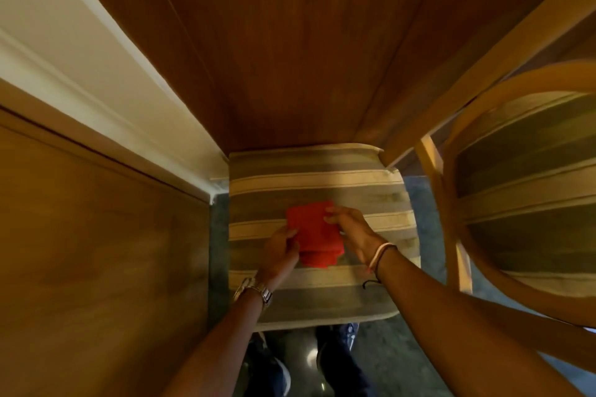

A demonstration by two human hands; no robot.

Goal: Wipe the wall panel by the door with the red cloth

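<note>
Both hands on red cloth over striped cushion: left hand pinches 7 o'clock edge, right hand grips 3 o'clock edge. Cloth's underside hidden, probably folded. No writing legible.

Red cloth: folded into a thick multi-layer pad, roughly rectangular, lying on striped seat cushion, near its centre. Wall panel: dark reddish-brown wood grain, vertical seams, rising directly behind the cushion. White door frame borders panel's left edge.
</note>
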